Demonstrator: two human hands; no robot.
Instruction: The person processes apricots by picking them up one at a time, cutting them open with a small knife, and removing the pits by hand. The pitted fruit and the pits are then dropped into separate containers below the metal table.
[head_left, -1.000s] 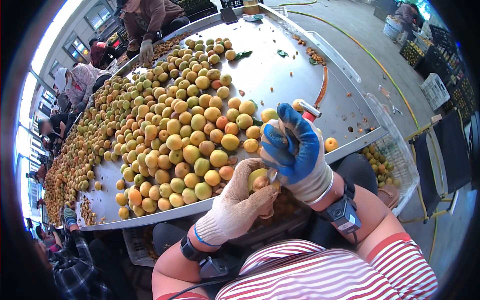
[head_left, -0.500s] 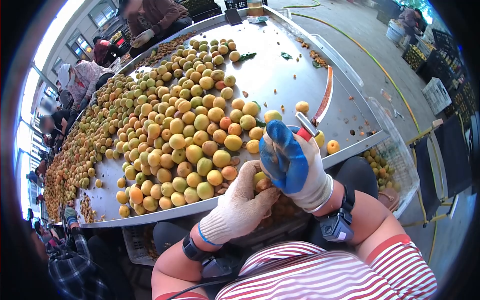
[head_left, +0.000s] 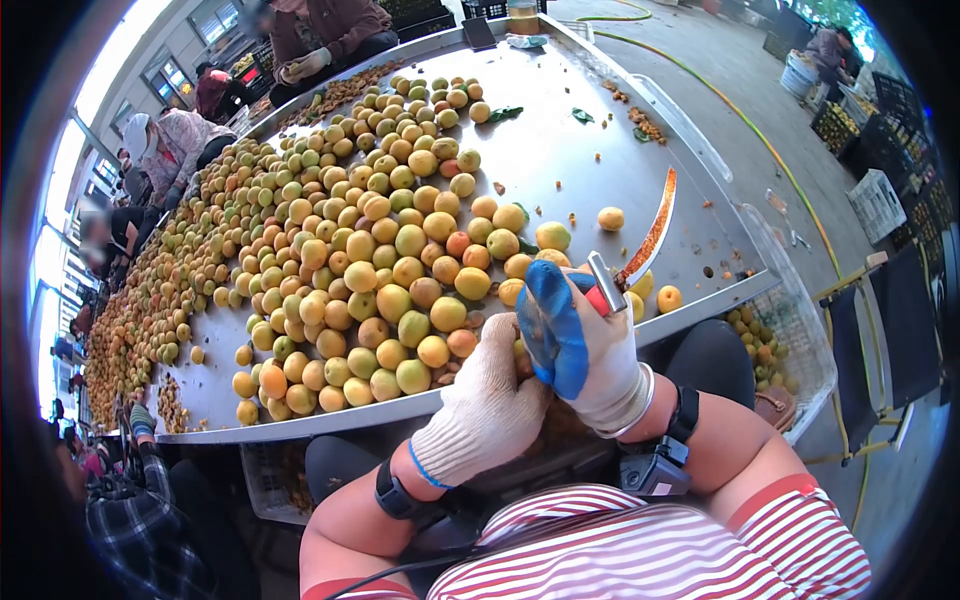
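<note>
My right hand (head_left: 590, 345), in a white glove with blue coating, is closed round the red handle of a curved knife (head_left: 652, 238). Its blade points up and away from me, with orange-brown residue along it. My left hand (head_left: 480, 400), in a cream knit glove, is closed and touches the right one. Between the two hands a sliver of an apricot (head_left: 522, 360) shows; the gloves hide most of it. A wide heap of yellow, green and orange apricots (head_left: 385, 270) lies on the metal table (head_left: 560, 95) in front of me.
A clear crate (head_left: 800, 370) with apricots stands right of my knee, beside a folding chair (head_left: 880, 340). Pit scraps and leaves (head_left: 640, 125) lie at the table's right edge. Co-workers sit along the left and far sides. A yellow hose (head_left: 740, 110) crosses the floor.
The fruit between my hands is now more covered by the gloves. My right hand has tilted slightly, bringing the blade a little lower and further right. The camera view has shifted slightly.
</note>
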